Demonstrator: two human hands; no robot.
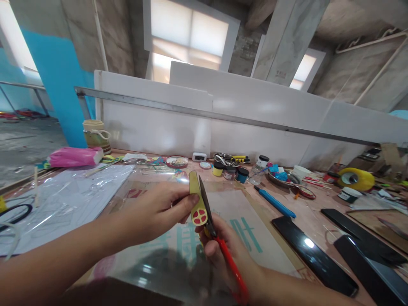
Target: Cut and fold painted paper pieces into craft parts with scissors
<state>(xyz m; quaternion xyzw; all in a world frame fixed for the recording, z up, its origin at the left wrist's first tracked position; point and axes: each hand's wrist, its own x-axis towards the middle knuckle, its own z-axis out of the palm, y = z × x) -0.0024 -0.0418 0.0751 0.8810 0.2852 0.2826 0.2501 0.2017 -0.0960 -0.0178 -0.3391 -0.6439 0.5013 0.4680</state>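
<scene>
My left hand point(174, 205) pinches a narrow yellow strip point(195, 189) between thumb and fingers. The strip stands nearly upright, and its lower end carries a round shape with red segments point(199, 216). Red-handled scissors point(228, 259) are in my right hand point(219, 242), their dark blades pointing up along the strip's right edge. Whether the blades touch the strip is hard to tell. Some fingers of my right hand are hidden behind the scissors. Below both hands lies a clear sheet over cardboard with green characters point(251, 233).
A blue cutter point(276, 202) and black flat pieces point(314, 255) lie at the right. Paint jars point(229, 171), a metal dish point(283, 178) and yellow tape point(356, 179) stand farther back. Drawings under plastic point(73, 199) and a pink packet point(75, 157) are at the left.
</scene>
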